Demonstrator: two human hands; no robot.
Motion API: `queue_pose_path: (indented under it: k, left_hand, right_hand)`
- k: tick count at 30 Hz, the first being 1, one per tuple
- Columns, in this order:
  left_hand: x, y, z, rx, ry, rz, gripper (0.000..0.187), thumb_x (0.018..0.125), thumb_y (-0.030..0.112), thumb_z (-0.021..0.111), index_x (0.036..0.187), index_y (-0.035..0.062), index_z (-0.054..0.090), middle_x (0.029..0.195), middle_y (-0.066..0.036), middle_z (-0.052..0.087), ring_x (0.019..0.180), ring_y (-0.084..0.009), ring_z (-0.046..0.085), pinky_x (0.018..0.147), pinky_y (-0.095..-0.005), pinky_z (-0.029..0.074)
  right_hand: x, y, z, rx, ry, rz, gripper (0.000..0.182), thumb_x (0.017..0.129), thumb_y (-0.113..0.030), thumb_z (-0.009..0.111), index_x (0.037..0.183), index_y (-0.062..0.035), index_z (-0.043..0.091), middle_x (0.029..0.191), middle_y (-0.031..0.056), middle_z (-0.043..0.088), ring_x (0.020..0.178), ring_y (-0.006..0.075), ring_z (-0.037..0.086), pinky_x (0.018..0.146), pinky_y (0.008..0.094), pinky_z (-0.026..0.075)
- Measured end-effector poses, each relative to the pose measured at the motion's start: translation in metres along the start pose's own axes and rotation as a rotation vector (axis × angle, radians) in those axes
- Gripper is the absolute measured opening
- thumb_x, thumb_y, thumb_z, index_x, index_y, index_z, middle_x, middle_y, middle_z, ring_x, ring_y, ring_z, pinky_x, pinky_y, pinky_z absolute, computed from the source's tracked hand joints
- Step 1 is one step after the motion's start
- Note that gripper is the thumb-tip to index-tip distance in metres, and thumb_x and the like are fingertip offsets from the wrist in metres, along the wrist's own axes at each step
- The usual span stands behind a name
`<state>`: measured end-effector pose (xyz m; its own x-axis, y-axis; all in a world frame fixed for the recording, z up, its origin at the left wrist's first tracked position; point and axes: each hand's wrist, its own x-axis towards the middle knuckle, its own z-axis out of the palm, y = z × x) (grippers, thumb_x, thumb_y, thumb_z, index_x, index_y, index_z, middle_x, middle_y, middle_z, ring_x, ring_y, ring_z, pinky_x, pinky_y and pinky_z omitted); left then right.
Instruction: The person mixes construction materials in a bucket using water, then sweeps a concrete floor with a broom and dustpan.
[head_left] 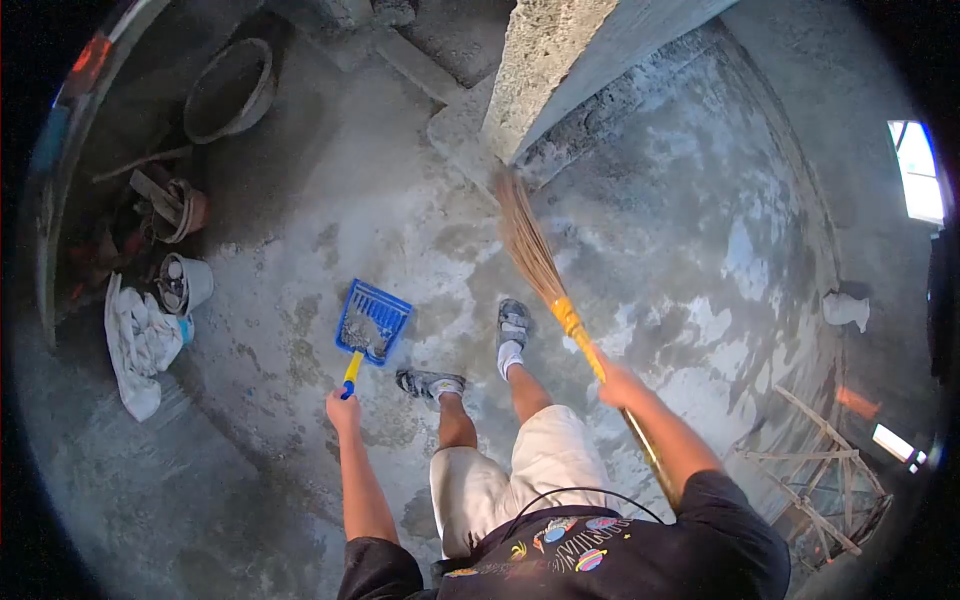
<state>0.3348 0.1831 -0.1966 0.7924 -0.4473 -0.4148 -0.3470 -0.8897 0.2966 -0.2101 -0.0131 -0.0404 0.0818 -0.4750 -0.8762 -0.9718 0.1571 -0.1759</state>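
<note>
My left hand (342, 408) is closed round the yellow and blue handle of a blue dustpan (398, 312). Grey debris (364, 332) lies in the pan. With my right hand (622, 386) I grip the long handle of a broom (535, 250), which has a yellow binding above its straw-coloured bristles. The bristle tips are blurred and reach the foot of a concrete pillar (540, 75). The broom slants from my right side up toward the pillar, and its handle runs back under my forearm.
Patchy grey concrete floor (420, 230) surrounds my feet. At the left stand a large round basin (262, 105), a reddish pot (190, 212), a white bucket (200, 284) and a white sack (140, 350). A wooden frame (825, 455) is at lower right, and a pale object (846, 311) lies by the right wall.
</note>
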Motion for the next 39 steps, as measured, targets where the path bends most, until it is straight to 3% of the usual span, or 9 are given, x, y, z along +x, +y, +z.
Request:
queue_pose_path:
  k: [5,8,10,12,15,19,27,33,39]
  left_hand:
    - [-0.027,-0.008,-0.018,0.027,0.073,0.039,0.026,0.075,0.003,0.059,0.100,-0.0050,0.066,0.066,-0.012,0.062,0.052,-0.0185,0.059,0.052,-0.0316,0.046]
    - [-0.052,0.025,-0.048,-0.171,0.044,-0.076,0.028,0.075,0.002,0.057,0.101,-0.0061,0.066,0.064,-0.009,0.060,0.051,-0.0160,0.056,0.052,-0.0298,0.044]
    - [-0.055,0.023,-0.054,-0.163,-0.008,-0.129,0.032,0.072,0.006,0.063,0.101,-0.0069,0.066,0.084,-0.019,0.067,0.075,-0.0265,0.065,0.070,-0.0339,0.049]
    - [-0.057,0.028,-0.053,-0.117,0.002,-0.103,0.032,0.072,0.006,0.064,0.101,-0.0062,0.066,0.083,-0.019,0.067,0.075,-0.0260,0.065,0.070,-0.0336,0.049]
    - [-0.063,0.051,-0.047,-0.059,-0.014,-0.099,0.031,0.072,0.006,0.063,0.102,-0.0043,0.067,0.084,-0.019,0.068,0.077,-0.0265,0.065,0.071,-0.0337,0.049]
    - [-0.044,0.006,-0.012,-0.011,-0.045,-0.134,0.028,0.073,0.008,0.062,0.099,-0.0011,0.068,0.088,-0.020,0.068,0.082,-0.0294,0.066,0.075,-0.0348,0.049]
    - [-0.037,0.025,-0.014,0.099,-0.002,-0.151,0.024,0.072,0.010,0.061,0.093,0.0004,0.068,0.091,-0.019,0.067,0.084,-0.0316,0.065,0.076,-0.0364,0.049]
    - [-0.020,0.025,-0.005,0.155,0.061,-0.067,0.021,0.071,0.011,0.060,0.088,0.0028,0.070,0.080,-0.018,0.067,0.076,-0.0329,0.065,0.071,-0.0382,0.049]
    - [-0.008,0.022,-0.022,0.080,0.053,-0.191,0.020,0.070,0.011,0.060,0.086,0.0050,0.071,0.078,-0.016,0.068,0.074,-0.0322,0.065,0.069,-0.0385,0.049]
  right_hand:
    - [-0.069,0.020,-0.022,0.104,-0.005,0.037,0.095,0.069,-0.003,0.058,0.149,-0.0284,0.013,0.096,0.0265,0.063,0.091,0.0445,0.061,0.079,0.0466,0.049]
    - [-0.074,0.061,-0.029,0.256,0.212,-0.023,0.094,0.071,0.000,0.055,0.149,-0.0289,0.013,0.106,0.0278,0.061,0.098,0.0461,0.058,0.085,0.0455,0.047]
    - [-0.061,0.082,-0.046,0.262,0.271,0.148,0.090,0.072,0.000,0.053,0.149,-0.0237,0.014,0.115,0.0265,0.058,0.106,0.0430,0.057,0.087,0.0444,0.047]
    - [-0.016,0.129,-0.044,0.247,0.446,0.036,0.089,0.073,0.000,0.053,0.150,-0.0207,0.013,0.113,0.0264,0.059,0.103,0.0405,0.059,0.087,0.0443,0.047]
    - [0.043,0.132,-0.073,0.377,0.404,0.115,0.088,0.073,-0.002,0.054,0.150,-0.0196,0.013,0.112,0.0268,0.059,0.100,0.0384,0.061,0.085,0.0446,0.048]
    - [0.130,0.144,-0.020,-0.009,0.217,0.168,0.091,0.074,-0.008,0.057,0.150,-0.0207,0.008,0.102,0.0264,0.062,0.093,0.0389,0.062,0.079,0.0457,0.050]
    - [0.016,-0.005,0.077,0.040,-0.197,-0.078,0.096,0.070,-0.008,0.058,0.150,-0.0230,0.008,0.093,0.0295,0.062,0.088,0.0459,0.061,0.077,0.0491,0.049]
    - [-0.047,-0.034,0.050,0.110,-0.273,-0.123,0.095,0.069,-0.008,0.057,0.149,-0.0251,0.009,0.092,0.0319,0.061,0.088,0.0483,0.059,0.078,0.0507,0.048]
    - [-0.091,0.022,0.032,0.092,0.088,-0.058,0.094,0.070,-0.003,0.058,0.150,-0.0250,0.012,0.105,0.0279,0.061,0.090,0.0444,0.061,0.079,0.0467,0.050]
